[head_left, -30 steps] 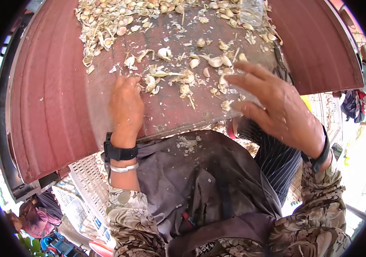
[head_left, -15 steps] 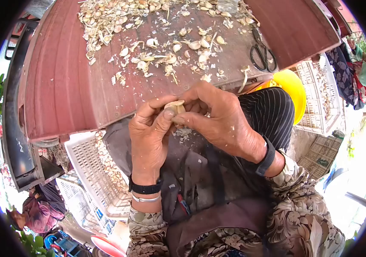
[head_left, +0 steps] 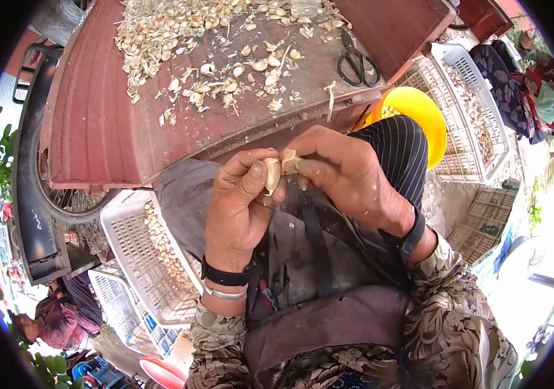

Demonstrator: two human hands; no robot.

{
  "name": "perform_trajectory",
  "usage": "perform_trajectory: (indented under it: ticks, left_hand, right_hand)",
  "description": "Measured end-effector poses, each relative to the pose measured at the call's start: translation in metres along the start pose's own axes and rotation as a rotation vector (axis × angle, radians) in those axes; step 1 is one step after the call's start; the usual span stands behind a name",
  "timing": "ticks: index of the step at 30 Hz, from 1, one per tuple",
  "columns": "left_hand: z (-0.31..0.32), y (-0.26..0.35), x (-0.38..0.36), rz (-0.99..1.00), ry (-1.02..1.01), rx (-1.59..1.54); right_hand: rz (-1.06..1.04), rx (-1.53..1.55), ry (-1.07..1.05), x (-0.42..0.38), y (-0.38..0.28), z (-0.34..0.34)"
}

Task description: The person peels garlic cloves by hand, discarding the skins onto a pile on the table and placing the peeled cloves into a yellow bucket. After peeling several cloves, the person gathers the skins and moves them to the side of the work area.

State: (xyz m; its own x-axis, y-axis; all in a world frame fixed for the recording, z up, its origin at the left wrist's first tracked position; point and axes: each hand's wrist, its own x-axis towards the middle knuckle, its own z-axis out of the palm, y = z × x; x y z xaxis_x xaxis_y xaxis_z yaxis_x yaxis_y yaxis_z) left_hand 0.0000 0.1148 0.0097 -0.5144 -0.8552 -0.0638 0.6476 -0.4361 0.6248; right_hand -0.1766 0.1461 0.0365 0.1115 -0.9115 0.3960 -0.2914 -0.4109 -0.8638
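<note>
In front of my lap, my left hand (head_left: 241, 198) pinches a garlic clove (head_left: 272, 175) upright between thumb and fingertips. My right hand (head_left: 348, 175) is closed right beside it, thumb and forefinger gripping a pale garlic piece (head_left: 290, 160); whether this is peel or another clove I cannot tell. Loose garlic cloves (head_left: 225, 85) and bits of skin lie scattered on the red metal surface (head_left: 95, 129) beyond my hands. A larger heap of garlic (head_left: 160, 32) covers its far part. Black scissors (head_left: 358, 65) rest near its right side.
A white crate (head_left: 121, 223) with cloves stands low on the left, a yellow bucket (head_left: 429, 123) by my knee on the right. Behind the bucket is another white crate (head_left: 478, 129) holding garlic. A dark apron (head_left: 303, 259) covers my lap. Another person (head_left: 63, 318) is at lower left.
The hands have drawn slightly apart, so the clove in the left and the pale piece in the right now show separately. The view has shifted, moving the table items leftward and up.
</note>
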Motion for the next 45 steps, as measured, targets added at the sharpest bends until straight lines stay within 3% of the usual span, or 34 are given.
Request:
perform_trajectory:
  ticks: [2,8,11,13,14,15,19,24,26,33,34,35,36,38,39,40,43,45]
  left_hand:
    - [0.004,-0.004,-0.002,-0.018,-0.043,-0.088]
    - [0.017,-0.008,-0.002,-0.02,-0.006,-0.159]
    - [0.035,-0.003,-0.005,0.075,-0.03,-0.004]
    - [0.061,0.009,-0.019,0.226,-0.325,0.223]
    - [0.076,0.018,-0.032,0.2,-0.377,0.244]
    - [0.085,0.025,-0.031,0.119,-0.587,0.079]
    - [0.123,0.041,-0.048,0.071,-0.637,0.012]
    - [0.125,0.034,-0.048,0.001,-0.603,-0.056]
    - [0.133,0.031,-0.052,0.085,-0.489,-0.077]
    - [0.136,0.016,-0.055,0.156,-0.519,-0.067]
    - [0.14,0.011,-0.07,0.131,-0.362,-0.138]
    - [0.145,0.011,-0.074,0.11,-0.213,-0.204]
    - [0.139,0.014,-0.067,0.115,-0.222,-0.203]
    - [0.128,0.029,-0.04,0.078,-0.567,-0.019]
    - [0.124,0.031,-0.04,0.085,-0.559,-0.014]
    - [0.12,0.031,-0.038,0.112,-0.437,-0.003]
    - [0.083,0.028,-0.029,0.165,-0.165,-0.017]
    - [0.056,0.024,-0.019,0.093,-0.031,-0.006]
  right_hand:
    - [0.326,0.46,-0.042,-0.006,0.0,-0.006]
    - [0.356,0.517,0.04,-0.02,0.004,-0.009]
    - [0.39,0.537,0.105,-0.02,0.007,-0.013]
    - [0.466,0.53,0.126,-0.018,0.005,-0.019]
    - [0.467,0.526,0.138,-0.019,0.006,-0.02]
    - [0.442,0.552,0.134,-0.02,0.008,-0.02]
    - [0.412,0.585,0.14,-0.013,0.013,-0.022]
    - [0.402,0.62,0.169,-0.012,0.013,-0.025]
    - [0.401,0.608,0.172,-0.012,0.011,-0.024]
    - [0.37,0.632,0.175,-0.013,0.009,-0.032]
    - [0.383,0.643,0.171,-0.015,0.007,-0.03]
    - [0.371,0.643,0.17,-0.016,0.005,-0.029]
    - [0.345,0.631,0.17,-0.014,0.003,-0.034]
    - [0.2,0.614,0.155,-0.015,-0.016,-0.043]
    - [-0.001,0.468,0.101,-0.014,-0.023,-0.049]
    - [-0.202,0.312,0.051,-0.013,-0.029,-0.054]
    - [-0.276,0.504,0.043,-0.026,-0.067,-0.048]
    - [-0.436,0.504,0.203,-0.043,-0.088,-0.031]
